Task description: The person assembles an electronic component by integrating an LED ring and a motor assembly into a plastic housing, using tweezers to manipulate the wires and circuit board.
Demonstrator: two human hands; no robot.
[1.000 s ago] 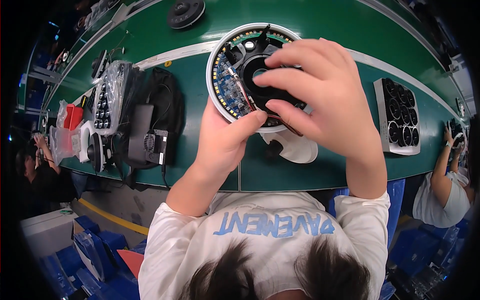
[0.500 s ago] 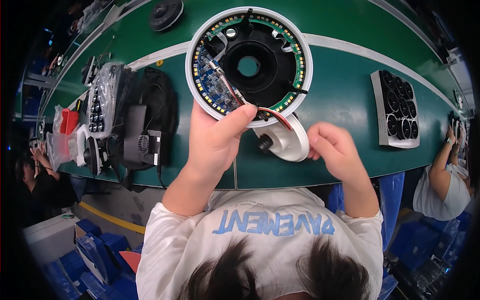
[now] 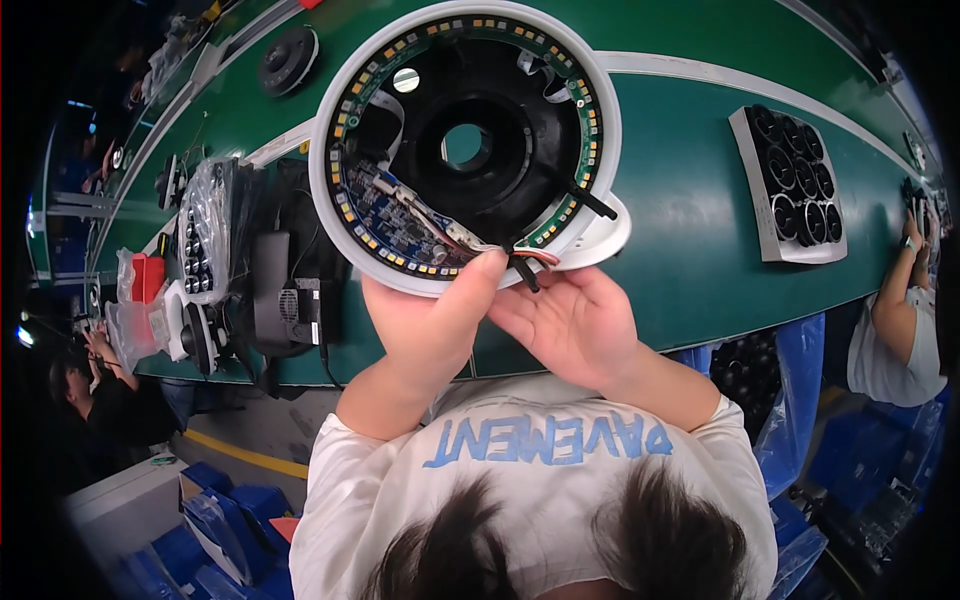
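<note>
Gripping round white housing (image 3: 361, 258) by its lower rim: left hand (image 3: 430, 315), thumb over the edge beside red and white wires (image 3: 533, 257). Housing sits upper centre of frame, held above green bench (image 3: 690, 200), open side showing. Inside: LED ring (image 3: 597, 130), blue circuit board (image 3: 395, 220) at lower left, black centre with a hole. Right hand (image 3: 575, 325) under the housing's lower right, palm up, fingers part curled, near white rounded piece (image 3: 603, 232); can't tell from where I stand whether it grips anything. Right of frame: tray of black round parts (image 3: 790, 250). Upper left: dark disc-shaped unit (image 3: 288, 62).
</note>
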